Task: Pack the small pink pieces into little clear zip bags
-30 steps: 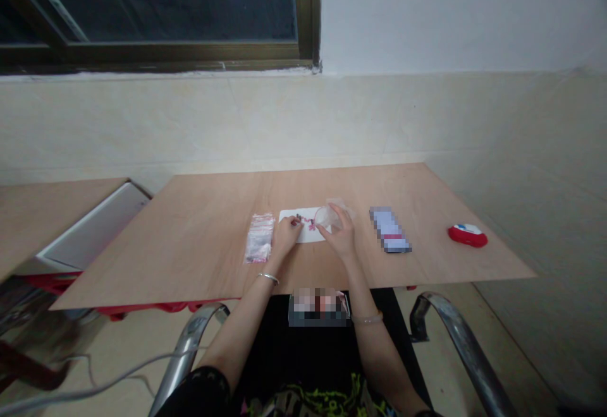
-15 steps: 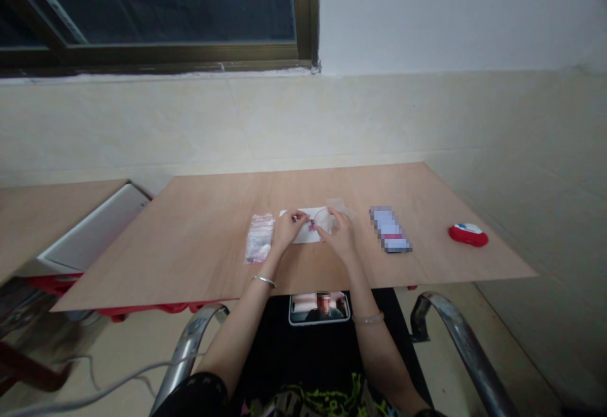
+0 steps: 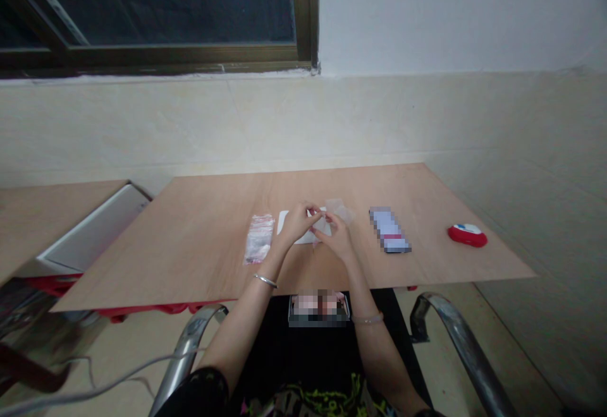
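Observation:
My left hand [image 3: 298,221] and my right hand [image 3: 337,235] meet over a white sheet [image 3: 283,222] on the table, fingertips nearly touching. Both are closed in a pinch. Whatever they grip between the fingertips is too small and too covered to name. A few pink bits [image 3: 314,244] show just under the hands. Behind my right fingers lies a clear plastic piece, like a small bag [image 3: 339,207]. Left of my left hand lies a stack of clear zip bags [image 3: 259,238] with pinkish edges.
A phone [image 3: 390,230] lies to the right on the wooden table [image 3: 156,246]. A red and white object [image 3: 467,235] sits near the right edge. Another phone [image 3: 319,309] rests on my lap. Metal chair arms [image 3: 183,341] flank me, and a cable runs at lower left.
My left hand has moved right, and its fingertips have come up to those of my right hand. The pink item seen between the hands is now mostly covered.

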A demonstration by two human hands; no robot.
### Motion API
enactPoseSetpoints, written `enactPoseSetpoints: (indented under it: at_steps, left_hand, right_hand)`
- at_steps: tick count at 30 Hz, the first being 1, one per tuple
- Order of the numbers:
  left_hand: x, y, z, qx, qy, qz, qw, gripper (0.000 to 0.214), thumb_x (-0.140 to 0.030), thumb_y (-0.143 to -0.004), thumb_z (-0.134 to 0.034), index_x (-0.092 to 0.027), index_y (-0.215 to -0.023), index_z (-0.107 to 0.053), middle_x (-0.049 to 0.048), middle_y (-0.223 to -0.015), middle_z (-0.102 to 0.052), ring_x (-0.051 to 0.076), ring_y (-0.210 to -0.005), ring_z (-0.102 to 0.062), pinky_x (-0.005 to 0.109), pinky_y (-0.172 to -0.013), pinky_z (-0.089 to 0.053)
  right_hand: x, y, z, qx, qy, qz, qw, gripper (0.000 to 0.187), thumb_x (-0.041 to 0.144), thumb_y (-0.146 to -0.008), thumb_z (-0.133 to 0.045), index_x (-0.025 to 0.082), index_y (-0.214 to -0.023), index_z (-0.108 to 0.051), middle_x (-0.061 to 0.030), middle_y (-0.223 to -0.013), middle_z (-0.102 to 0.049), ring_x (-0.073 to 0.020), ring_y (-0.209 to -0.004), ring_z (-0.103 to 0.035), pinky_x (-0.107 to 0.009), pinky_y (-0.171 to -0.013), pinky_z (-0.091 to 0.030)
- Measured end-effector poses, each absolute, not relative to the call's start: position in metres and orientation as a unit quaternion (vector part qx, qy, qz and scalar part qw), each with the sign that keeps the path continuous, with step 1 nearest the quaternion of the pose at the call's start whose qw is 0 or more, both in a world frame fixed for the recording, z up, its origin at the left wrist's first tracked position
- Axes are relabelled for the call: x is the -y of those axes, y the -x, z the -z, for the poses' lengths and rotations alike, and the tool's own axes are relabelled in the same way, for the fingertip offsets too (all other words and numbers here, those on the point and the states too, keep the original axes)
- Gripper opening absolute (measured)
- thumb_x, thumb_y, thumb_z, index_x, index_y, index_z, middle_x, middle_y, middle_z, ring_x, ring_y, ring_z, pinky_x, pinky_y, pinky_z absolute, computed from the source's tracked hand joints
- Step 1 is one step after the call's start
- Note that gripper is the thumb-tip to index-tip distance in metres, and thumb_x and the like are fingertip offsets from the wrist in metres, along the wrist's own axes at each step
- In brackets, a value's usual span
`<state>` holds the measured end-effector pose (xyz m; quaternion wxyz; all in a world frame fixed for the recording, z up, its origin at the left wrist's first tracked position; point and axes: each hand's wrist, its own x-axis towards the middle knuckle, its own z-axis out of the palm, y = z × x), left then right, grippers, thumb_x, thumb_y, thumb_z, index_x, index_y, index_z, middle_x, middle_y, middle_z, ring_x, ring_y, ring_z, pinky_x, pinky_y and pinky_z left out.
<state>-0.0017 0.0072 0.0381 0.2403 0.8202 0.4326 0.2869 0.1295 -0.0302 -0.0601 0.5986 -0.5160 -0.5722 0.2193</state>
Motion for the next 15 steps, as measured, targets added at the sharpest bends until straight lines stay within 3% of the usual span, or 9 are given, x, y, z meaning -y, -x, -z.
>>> enactPoseSetpoints:
  at_steps: [7, 15]
  left_hand:
    - [-0.011, 0.001, -0.036, -0.436, -0.819, -0.285, 0.239, 0.023, -0.035, -0.082, -0.057, -0.016, -0.084, -0.071, 0.0039, -0.078, -0.065, 0.014, -0.069, -0.055, 0.025, -0.064, -0.041]
    - [-0.018, 0.011, -0.009, -0.517, -0.722, -0.381, 0.257, 0.027, -0.024, -0.081, -0.057, -0.015, -0.106, -0.061, 0.0010, -0.077, -0.061, 0.013, -0.066, -0.055, 0.024, -0.064, -0.042]
  right_hand:
    - [0.030, -0.131, 0.060, 0.563, 0.515, -0.206, 0.613, 0.054, 0.041, -0.065, -0.076, 0.021, -0.114, -0.063, -0.0086, -0.106, -0.068, -0.0235, -0.094, -0.063, -0.039, -0.082, -0.055]
    - [0.032, -0.135, 0.057, 0.526, 0.530, -0.234, 0.623, 0.058, 0.045, -0.065, -0.076, 0.017, -0.114, -0.062, -0.0101, -0.106, -0.068, -0.0232, -0.095, -0.065, -0.039, -0.083, -0.054]
